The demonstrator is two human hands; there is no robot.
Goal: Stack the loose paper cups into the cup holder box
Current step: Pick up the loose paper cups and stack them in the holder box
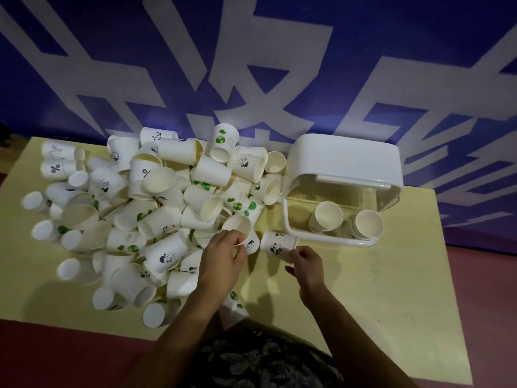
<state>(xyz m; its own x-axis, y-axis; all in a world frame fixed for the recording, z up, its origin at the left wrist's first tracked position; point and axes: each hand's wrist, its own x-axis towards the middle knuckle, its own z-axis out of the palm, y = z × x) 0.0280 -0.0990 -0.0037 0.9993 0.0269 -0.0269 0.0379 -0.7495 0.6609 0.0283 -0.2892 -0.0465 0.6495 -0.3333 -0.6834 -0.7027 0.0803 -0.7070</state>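
Left grip [223, 254] pinches the rim of an upright cup [242, 231] at the pile's right edge. Right grip [306, 263] curls round the open end of a panda-print cup [277, 245] lying on its side, just beside the box's near-left corner. Cup holder box [347, 163] sits at the table's [391, 289] far right edge, lid raised, two cup stacks [347, 222] inside. Loose cups [145, 208] are heaped over the table's left half.

left grip [223, 254]: fingers curled, pinching | right grip [306, 261]: curled, pinching

White paper cups [156, 225] bear green dots, black pandas; pale yellow desk [391, 275]; white cup holder box [347, 161]; blue-and-white wall [251, 65].
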